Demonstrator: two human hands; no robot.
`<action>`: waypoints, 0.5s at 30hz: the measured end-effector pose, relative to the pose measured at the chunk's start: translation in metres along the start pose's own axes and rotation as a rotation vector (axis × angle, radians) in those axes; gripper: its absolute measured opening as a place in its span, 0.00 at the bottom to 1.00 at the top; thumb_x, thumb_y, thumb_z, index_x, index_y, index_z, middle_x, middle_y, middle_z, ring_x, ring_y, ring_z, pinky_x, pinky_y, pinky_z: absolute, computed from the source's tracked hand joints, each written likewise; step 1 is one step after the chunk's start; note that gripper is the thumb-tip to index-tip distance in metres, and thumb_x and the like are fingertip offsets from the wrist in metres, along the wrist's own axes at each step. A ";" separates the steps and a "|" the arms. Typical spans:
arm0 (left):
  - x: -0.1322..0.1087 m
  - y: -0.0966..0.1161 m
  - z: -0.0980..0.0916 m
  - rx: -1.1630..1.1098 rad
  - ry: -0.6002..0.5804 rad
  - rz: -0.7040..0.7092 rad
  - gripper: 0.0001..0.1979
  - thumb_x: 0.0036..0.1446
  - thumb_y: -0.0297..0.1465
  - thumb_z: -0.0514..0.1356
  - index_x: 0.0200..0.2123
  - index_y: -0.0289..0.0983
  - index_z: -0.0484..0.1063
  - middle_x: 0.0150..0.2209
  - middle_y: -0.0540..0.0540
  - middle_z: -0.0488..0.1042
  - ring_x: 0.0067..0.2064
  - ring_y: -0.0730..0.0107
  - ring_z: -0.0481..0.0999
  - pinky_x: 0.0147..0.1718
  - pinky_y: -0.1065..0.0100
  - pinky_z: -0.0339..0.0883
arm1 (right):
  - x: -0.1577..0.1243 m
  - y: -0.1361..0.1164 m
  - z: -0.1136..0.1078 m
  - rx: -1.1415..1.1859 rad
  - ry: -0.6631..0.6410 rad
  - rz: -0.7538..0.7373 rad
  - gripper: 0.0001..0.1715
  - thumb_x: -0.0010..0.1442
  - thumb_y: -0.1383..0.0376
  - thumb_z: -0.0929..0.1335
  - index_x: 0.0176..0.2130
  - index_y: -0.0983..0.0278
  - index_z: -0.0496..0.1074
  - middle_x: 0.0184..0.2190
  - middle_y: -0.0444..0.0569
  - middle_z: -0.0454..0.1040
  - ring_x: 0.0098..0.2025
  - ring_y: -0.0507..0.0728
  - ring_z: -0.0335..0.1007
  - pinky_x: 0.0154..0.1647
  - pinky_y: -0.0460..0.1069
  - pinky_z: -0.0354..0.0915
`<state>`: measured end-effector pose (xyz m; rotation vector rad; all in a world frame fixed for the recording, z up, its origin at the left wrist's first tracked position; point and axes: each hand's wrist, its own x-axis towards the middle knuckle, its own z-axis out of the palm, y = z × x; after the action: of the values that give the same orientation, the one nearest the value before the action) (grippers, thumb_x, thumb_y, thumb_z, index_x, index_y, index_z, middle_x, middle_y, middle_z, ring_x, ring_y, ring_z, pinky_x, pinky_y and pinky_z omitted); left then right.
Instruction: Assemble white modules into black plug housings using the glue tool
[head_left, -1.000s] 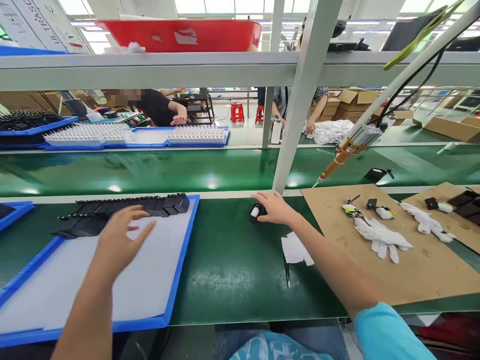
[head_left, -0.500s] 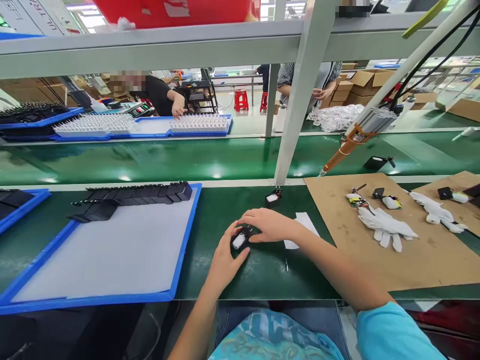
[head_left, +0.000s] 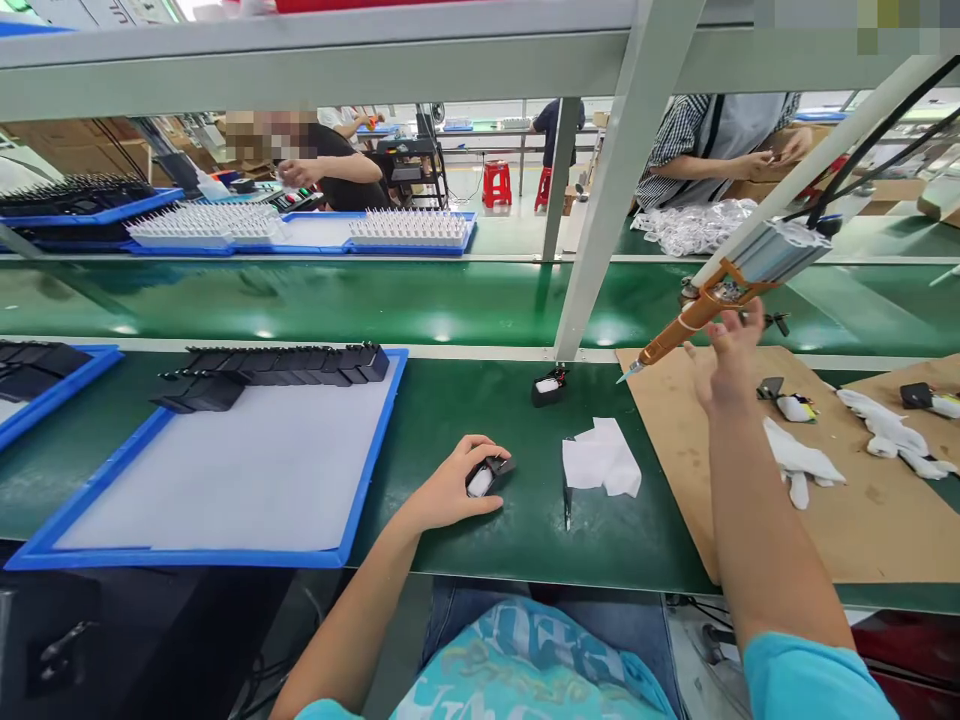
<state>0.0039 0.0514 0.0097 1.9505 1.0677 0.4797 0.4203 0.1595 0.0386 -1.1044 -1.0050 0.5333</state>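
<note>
On the green bench, my left hand (head_left: 461,485) is curled around a small black plastic case (head_left: 498,466) with a white block inside, thumb on the near side and fingers on the far side. Away to the right, my right hand (head_left: 726,360) is raised with its fingers spread, just below and partly behind a hanging orange tool (head_left: 686,325) with a pale blue pointed tip. Whether its fingertips touch the tool I cannot tell. A second black case (head_left: 550,386) with a white block stands farther back. White paper (head_left: 602,458) lies to the right of my left hand, beside tweezers (head_left: 567,507).
A blue-rimmed tray (head_left: 247,480) with a row of black cases (head_left: 300,366) is at left. Brown cardboard (head_left: 675,470) at right carries white gloves (head_left: 802,455) and small electronic parts (head_left: 795,405). A metal post (head_left: 607,200) rises at the bench's back edge. People work beyond.
My right hand has left the black case and moved up and right to the orange tool. My left hand keeps the case. The view has shifted a little.
</note>
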 end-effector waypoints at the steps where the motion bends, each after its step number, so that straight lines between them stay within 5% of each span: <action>1: -0.001 0.001 0.002 0.012 0.032 -0.001 0.24 0.51 0.32 0.65 0.53 0.46 0.69 0.54 0.43 0.65 0.52 0.59 0.71 0.51 0.59 0.69 | 0.000 0.004 0.003 0.009 -0.119 0.037 0.35 0.57 0.54 0.67 0.60 0.50 0.52 0.67 0.61 0.50 0.61 0.60 0.62 0.39 0.52 0.67; 3: -0.006 0.002 0.009 0.051 0.113 0.000 0.22 0.53 0.31 0.64 0.53 0.46 0.68 0.55 0.44 0.65 0.54 0.59 0.70 0.53 0.59 0.68 | -0.005 0.006 0.009 0.035 -0.298 0.073 0.33 0.59 0.50 0.65 0.60 0.51 0.54 0.66 0.62 0.52 0.59 0.60 0.66 0.40 0.53 0.67; 7: -0.016 -0.003 0.024 0.123 0.274 -0.029 0.23 0.56 0.34 0.63 0.55 0.46 0.64 0.61 0.42 0.61 0.57 0.57 0.69 0.53 0.56 0.68 | -0.021 0.003 0.021 0.017 -0.433 0.080 0.31 0.60 0.46 0.64 0.58 0.55 0.59 0.63 0.62 0.60 0.53 0.59 0.72 0.45 0.55 0.68; 10: -0.020 -0.009 0.035 0.147 0.376 -0.047 0.25 0.56 0.35 0.63 0.57 0.45 0.62 0.61 0.42 0.64 0.57 0.56 0.70 0.52 0.56 0.69 | -0.029 0.002 0.028 -0.021 -0.438 0.050 0.33 0.58 0.45 0.66 0.58 0.54 0.59 0.57 0.57 0.68 0.54 0.60 0.72 0.50 0.58 0.68; 15: -0.028 -0.016 0.048 0.141 0.502 -0.110 0.18 0.54 0.35 0.63 0.48 0.43 0.67 0.44 0.45 0.76 0.46 0.58 0.77 0.44 0.59 0.72 | -0.051 -0.009 0.040 -0.020 -0.363 0.053 0.37 0.55 0.46 0.68 0.59 0.50 0.56 0.43 0.48 0.75 0.47 0.60 0.74 0.50 0.62 0.69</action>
<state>0.0117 0.0096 -0.0297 1.9252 1.5494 0.8833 0.3604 0.1353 0.0304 -1.0750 -1.2997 0.7872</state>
